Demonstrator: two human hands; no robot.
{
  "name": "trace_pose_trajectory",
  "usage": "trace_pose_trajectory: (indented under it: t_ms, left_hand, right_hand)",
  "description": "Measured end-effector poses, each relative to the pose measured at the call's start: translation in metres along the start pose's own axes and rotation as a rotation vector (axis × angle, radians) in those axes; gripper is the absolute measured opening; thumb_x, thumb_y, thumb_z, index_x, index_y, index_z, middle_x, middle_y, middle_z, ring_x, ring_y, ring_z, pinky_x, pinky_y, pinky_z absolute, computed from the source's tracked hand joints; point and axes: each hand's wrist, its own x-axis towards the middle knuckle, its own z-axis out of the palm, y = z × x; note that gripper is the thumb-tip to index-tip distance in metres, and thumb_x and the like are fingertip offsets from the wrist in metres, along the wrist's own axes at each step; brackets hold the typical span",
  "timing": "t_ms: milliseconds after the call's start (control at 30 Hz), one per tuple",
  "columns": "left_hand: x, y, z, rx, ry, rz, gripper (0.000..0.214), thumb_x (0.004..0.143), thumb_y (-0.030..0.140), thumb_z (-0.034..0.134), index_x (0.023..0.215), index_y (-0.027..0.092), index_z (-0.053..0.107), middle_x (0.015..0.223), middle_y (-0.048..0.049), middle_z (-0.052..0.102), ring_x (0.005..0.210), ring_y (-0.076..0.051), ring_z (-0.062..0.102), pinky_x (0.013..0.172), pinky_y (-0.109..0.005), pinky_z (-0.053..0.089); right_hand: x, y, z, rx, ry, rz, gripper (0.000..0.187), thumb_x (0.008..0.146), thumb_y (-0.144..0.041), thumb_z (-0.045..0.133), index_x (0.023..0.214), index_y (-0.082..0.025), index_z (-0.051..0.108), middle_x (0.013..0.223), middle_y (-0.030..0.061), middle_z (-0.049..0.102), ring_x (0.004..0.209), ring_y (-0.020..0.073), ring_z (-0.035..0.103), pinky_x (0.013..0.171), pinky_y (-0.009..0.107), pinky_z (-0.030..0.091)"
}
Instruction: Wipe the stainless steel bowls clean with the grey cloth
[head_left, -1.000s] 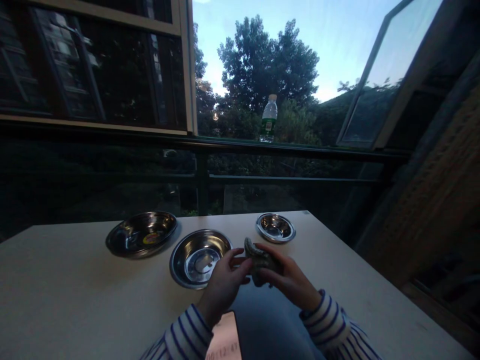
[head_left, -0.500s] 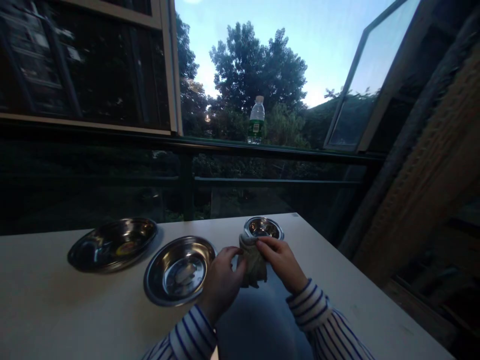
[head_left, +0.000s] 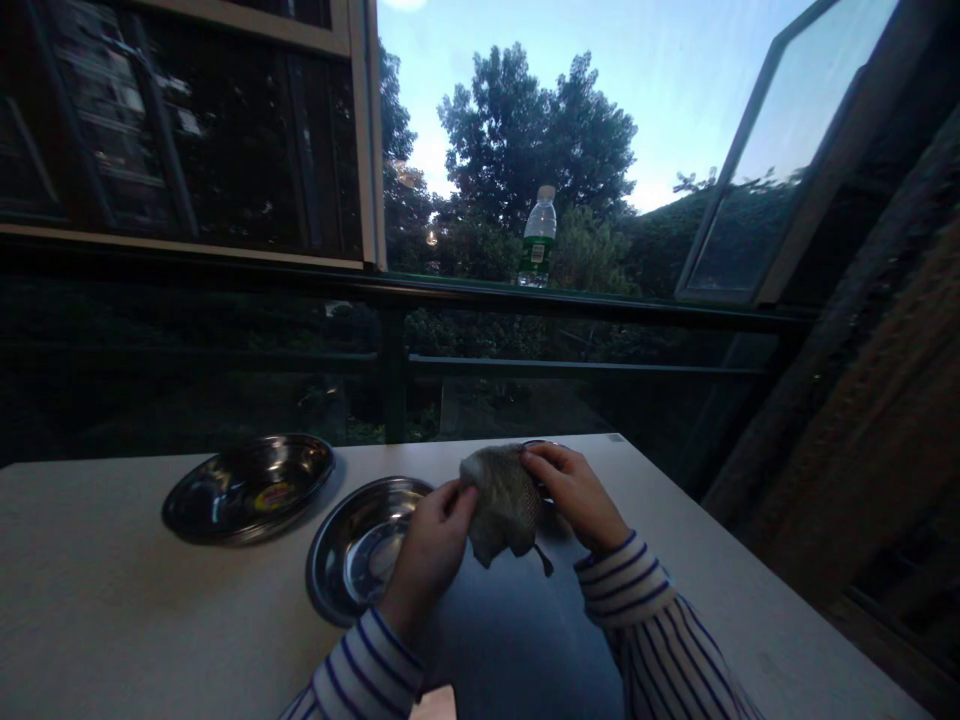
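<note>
Both hands hold a limp, grey-brown cloth (head_left: 504,505) stretched between them above the table. Its lower edge hangs ragged, with a dark strip dangling at the right. My left hand (head_left: 430,548) pinches the cloth's left edge between thumb and fingers. At the upper right corner, the fingers of my right hand (head_left: 576,492) are closed on it. A steel bowl (head_left: 330,560) stands just left of my left hand, partly covered by it. Behind the cloth and my right hand a small steel bowl (head_left: 541,444) is mostly hidden.
A larger dark steel basin (head_left: 247,490) with a yellow sticker inside stands at the left of the white table (head_left: 187,620). A plastic bottle (head_left: 538,240) with a green label stands on the window rail (head_left: 450,291). A curtain (head_left: 847,430) hangs at the right.
My hands have moved apart, spreading the bunched cloth wider, and it now covers most of the small bowl. The whole view has shifted, so the bowls and bottle appear farther right.
</note>
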Motion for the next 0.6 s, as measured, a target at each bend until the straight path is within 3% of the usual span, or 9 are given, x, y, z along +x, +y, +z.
trace_pose_trajectory:
  t_ms: [133, 300, 400, 500, 600]
  left_hand:
    - [0.003, 0.006, -0.008, -0.181, 0.163, -0.09, 0.032, 0.071, 0.036, 0.057, 0.088, 0.011, 0.066, 0.084, -0.0079, 0.071, 0.083, -0.022, 0.063, 0.074, -0.03, 0.046]
    - [0.001, 0.015, -0.014, -0.269, 0.213, -0.128, 0.03, 0.068, 0.035, 0.061, 0.085, 0.011, 0.067, 0.078, -0.0067, 0.071, 0.075, -0.02, 0.064, 0.069, -0.029, 0.046]
    - [0.001, 0.017, -0.016, -0.313, 0.228, -0.145, 0.032, 0.066, 0.035, 0.063, 0.086, 0.01, 0.067, 0.076, -0.007, 0.071, 0.073, -0.02, 0.064, 0.066, -0.029, 0.046]
    - [0.002, 0.019, -0.016, -0.374, 0.236, -0.192, 0.032, 0.067, 0.034, 0.062, 0.087, 0.01, 0.066, 0.076, -0.0073, 0.071, 0.069, -0.019, 0.064, 0.061, -0.028, 0.046]
    - [0.002, 0.022, -0.016, -0.418, 0.241, -0.22, 0.027, 0.068, 0.03, 0.061, 0.085, 0.01, 0.066, 0.077, -0.0072, 0.071, 0.067, -0.018, 0.064, 0.06, -0.027, 0.046]
  right_hand:
    - [0.006, -0.001, -0.01, 0.045, 0.0, -0.001, 0.031, 0.075, -0.04, 0.055, 0.086, -0.014, 0.065, 0.073, 0.0029, 0.061, 0.07, 0.0157, 0.057, 0.059, 0.026, 0.045]
    - [0.007, -0.002, -0.018, -0.003, -0.087, 0.004, 0.031, 0.076, -0.039, 0.055, 0.094, -0.014, 0.061, 0.076, 0.0038, 0.063, 0.071, 0.0162, 0.059, 0.061, 0.029, 0.05]
    - [0.0, -0.007, -0.025, -0.088, -0.119, -0.143, 0.043, 0.077, -0.034, 0.056, 0.116, -0.018, 0.051, 0.101, 0.0075, 0.062, 0.089, 0.0188, 0.06, 0.077, 0.035, 0.05]
    - [-0.013, -0.017, -0.031, -0.347, -0.109, -0.377, 0.059, 0.073, -0.03, 0.063, 0.128, -0.026, 0.041, 0.132, 0.0072, 0.043, 0.118, 0.0229, 0.043, 0.098, 0.043, 0.035]
    - [-0.026, -0.025, -0.024, -0.561, -0.318, -0.524, 0.072, 0.065, -0.03, 0.071, 0.13, -0.029, 0.04, 0.14, 0.0057, 0.033, 0.128, 0.0258, 0.03, 0.104, 0.045, 0.026]
